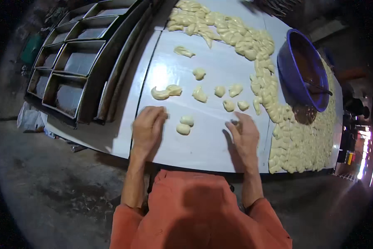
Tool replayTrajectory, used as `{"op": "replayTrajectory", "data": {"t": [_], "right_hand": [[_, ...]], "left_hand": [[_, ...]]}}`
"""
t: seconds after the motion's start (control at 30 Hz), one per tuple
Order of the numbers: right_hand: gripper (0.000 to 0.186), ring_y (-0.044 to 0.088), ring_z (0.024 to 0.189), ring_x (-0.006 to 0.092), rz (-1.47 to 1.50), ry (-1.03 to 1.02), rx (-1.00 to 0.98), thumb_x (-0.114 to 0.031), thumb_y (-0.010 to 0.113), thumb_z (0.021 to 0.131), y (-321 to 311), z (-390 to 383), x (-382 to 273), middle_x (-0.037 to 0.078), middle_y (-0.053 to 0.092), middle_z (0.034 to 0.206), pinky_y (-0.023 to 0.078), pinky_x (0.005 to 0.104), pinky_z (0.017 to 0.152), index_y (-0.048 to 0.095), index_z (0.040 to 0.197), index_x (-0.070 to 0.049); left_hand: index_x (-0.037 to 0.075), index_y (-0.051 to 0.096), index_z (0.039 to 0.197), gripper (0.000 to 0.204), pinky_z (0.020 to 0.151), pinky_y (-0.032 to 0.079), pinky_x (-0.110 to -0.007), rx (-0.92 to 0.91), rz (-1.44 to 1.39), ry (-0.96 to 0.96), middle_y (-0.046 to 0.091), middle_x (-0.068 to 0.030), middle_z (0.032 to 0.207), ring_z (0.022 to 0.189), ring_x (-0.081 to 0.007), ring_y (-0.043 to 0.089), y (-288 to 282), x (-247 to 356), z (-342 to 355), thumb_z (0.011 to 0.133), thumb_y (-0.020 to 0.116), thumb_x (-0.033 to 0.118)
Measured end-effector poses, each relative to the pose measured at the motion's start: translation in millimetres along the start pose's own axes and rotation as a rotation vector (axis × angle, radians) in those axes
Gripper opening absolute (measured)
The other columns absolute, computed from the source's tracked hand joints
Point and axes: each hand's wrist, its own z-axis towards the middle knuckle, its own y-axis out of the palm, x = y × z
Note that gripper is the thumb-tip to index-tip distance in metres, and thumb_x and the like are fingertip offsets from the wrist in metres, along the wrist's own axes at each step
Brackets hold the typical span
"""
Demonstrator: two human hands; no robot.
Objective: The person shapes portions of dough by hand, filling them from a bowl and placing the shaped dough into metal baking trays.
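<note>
My left hand (147, 128) is curled at the left of the white table, its thumb and fingers close together. A small pale bit shows at its fingertips, too blurred to name. My right hand (245, 132) hovers over the table, thumb and forefinger apart with nothing seen between them. Between my hands lie two smooth dough balls, one (187, 120) touching the other (183, 129). Farther off are several rough dough lumps, among them one (228, 105) just beyond my right fingers. A longer, twisted dough piece (166, 92) lies beyond my left hand.
Many flattened dough pieces (298, 145) cover the table's right side, and more dough (236, 35) curves along the far side. A purple basin (282, 62) with brown contents and a stick stands at the right. Joined metal baking pans (89, 45) sit at the left.
</note>
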Motion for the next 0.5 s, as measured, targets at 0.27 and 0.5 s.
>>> {"op": "replayTrajectory", "data": {"t": [0.27, 0.5], "right_hand": [[0.034, 0.068, 0.088, 0.0285, 0.101, 0.218, -0.096, -0.011, 0.069, 0.090, -6, -5, 53, 0.015, 0.065, 0.109, 0.055, 0.0379, 0.076, 0.063, 0.122, -0.001], [0.045, 0.066, 0.090, 0.0125, 1.251, 0.560, -0.247, -0.002, 0.074, 0.087, -15, -17, -4, 0.007, 0.067, 0.101, 0.056, 0.0255, 0.075, 0.057, 0.129, 0.000]], "left_hand": [[0.003, 0.055, 0.140, 0.056, 0.110, 0.034, -0.049, -0.182, 0.347, 0.011, 0.055, -0.0190, 0.139, 0.130, -0.0350, 0.049, -12, -1, -10, 0.090, 0.072, 0.022], [0.002, 0.069, 0.120, 0.047, 0.078, 0.054, -0.031, -0.396, -0.487, -0.217, 0.071, -0.0089, 0.103, 0.089, -0.0158, 0.066, 31, 80, -13, 0.082, 0.085, 0.024]]}}
